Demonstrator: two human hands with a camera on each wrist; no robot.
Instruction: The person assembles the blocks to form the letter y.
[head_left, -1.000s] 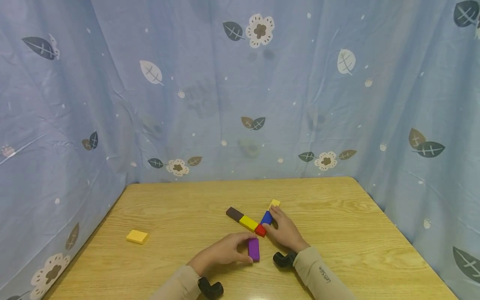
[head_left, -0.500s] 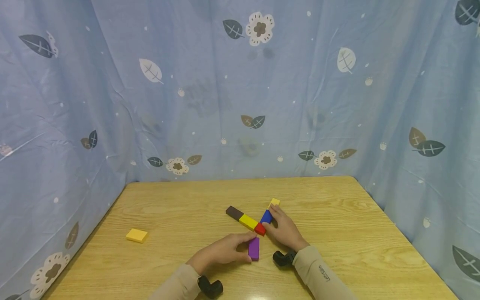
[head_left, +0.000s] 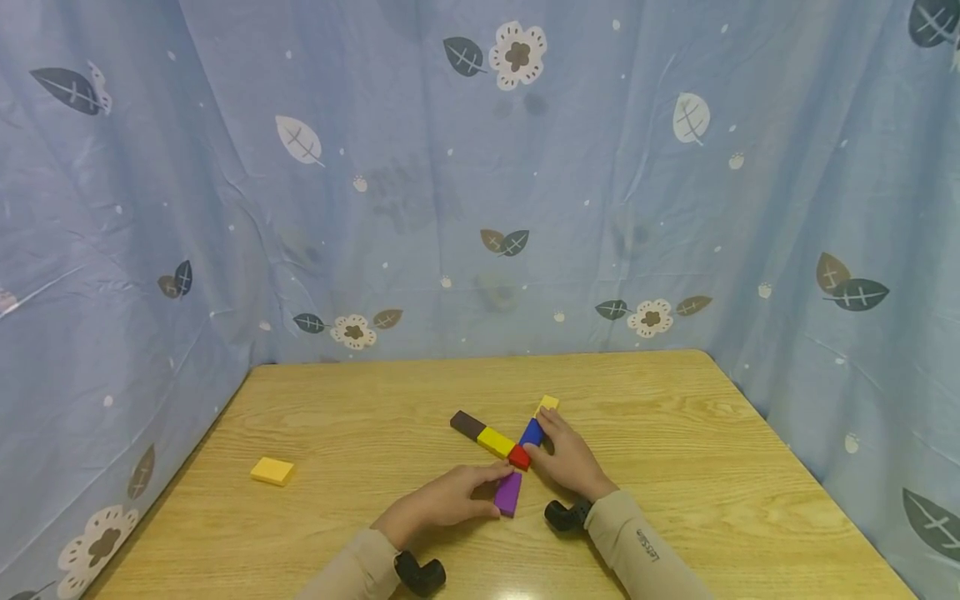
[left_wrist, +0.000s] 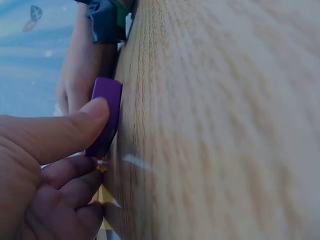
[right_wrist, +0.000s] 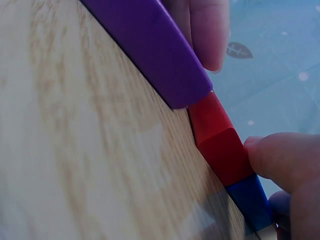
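Note:
My left hand (head_left: pixel 450 497) pinches a purple block (head_left: pixel 507 494), thumb at its near end and index finger at the far end. That block lies just in front of a red block (head_left: pixel 519 457); in the right wrist view its tip overlaps the red one, and I cannot tell whether they touch. Behind red, a blue block (head_left: pixel 532 434) and a pale yellow block (head_left: pixel 550 402) run off to the back right. My right hand (head_left: pixel 573 465) rests along the right side of this row, its thumb (right_wrist: pixel 270 155) against the red block and fingers by the blue and pale yellow ones.
From the red block a second arm goes back left: a bright yellow block (head_left: pixel 496 442), then a dark brown block (head_left: pixel 468 425). One orange-yellow block (head_left: pixel 272 472) lies apart on the left of the wooden table (head_left: pixel 360 400). A blue patterned curtain (head_left: pixel 390 167) surrounds the table's back and sides.
The purple block has turned slightly, its near end swinging left, and has shifted a little toward the red block with my left hand. My right hand stays in place.

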